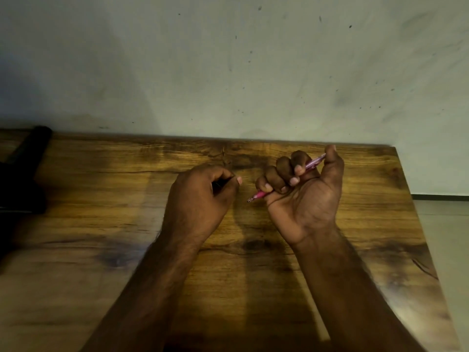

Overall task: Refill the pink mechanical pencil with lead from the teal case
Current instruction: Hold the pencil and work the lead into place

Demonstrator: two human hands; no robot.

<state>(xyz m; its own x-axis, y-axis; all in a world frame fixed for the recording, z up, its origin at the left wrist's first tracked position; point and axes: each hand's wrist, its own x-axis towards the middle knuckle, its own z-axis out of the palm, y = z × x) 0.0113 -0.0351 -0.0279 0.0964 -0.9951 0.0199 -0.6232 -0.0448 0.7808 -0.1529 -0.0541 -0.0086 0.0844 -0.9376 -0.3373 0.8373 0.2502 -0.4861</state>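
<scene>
My right hand (pixel 304 194) is palm up above the wooden table, fingers curled around the pink mechanical pencil (pixel 313 164). The pencil's metal tip pokes out at the lower left of the fist, and its back end rests under my thumb at the upper right. My left hand (pixel 203 194) is closed, knuckles up, just left of the pencil tip. A small dark thing shows between its thumb and fingers; what it is cannot be told. No teal case is visible.
The wooden table (pixel 101 250) runs up to a pale, stained wall (pixel 228 72). A black object (pixel 22 174) sits at the table's left edge. The table's right edge (pixel 416 224) drops off to a light floor.
</scene>
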